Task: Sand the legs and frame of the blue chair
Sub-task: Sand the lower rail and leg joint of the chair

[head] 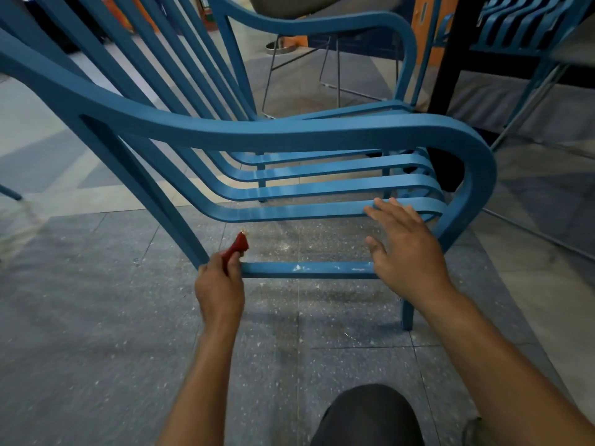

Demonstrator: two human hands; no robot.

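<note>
1. Chair, blue, fills the upper and middle view, standing on the floor right in front of our hands; we see it side-on.
2. Our left hand is closed, fingers curled tight together, pinching a red sandpaper piece between thumb and fingers.
3. The sandpaper sticks up above the left fingers, its top end free and touching nothing we can see.
4. The left hand sits at the left end of the low rail, where the rail meets the rear leg; the knuckles cover that joint, so we cannot tell whether the paper touches wood there.
5. Our right hand is open, fingers spread and stretched forward, holding nothing.
6. The right palm lies over the right end of the rail; the right fingertips reach up to the lowest seat slat, touching it or just beside it, we cannot tell which.
7. Between the two hands the rail shows pale scuffed patches.
8. The front leg drops to the floor below the right wrist.
9. Pale dust specks lie on the floor under the rail, between the hands.
10. A dark-clad knee shows low down, between our forearms.
11. More blue chairs stand beyond the fingers, top right.
</note>
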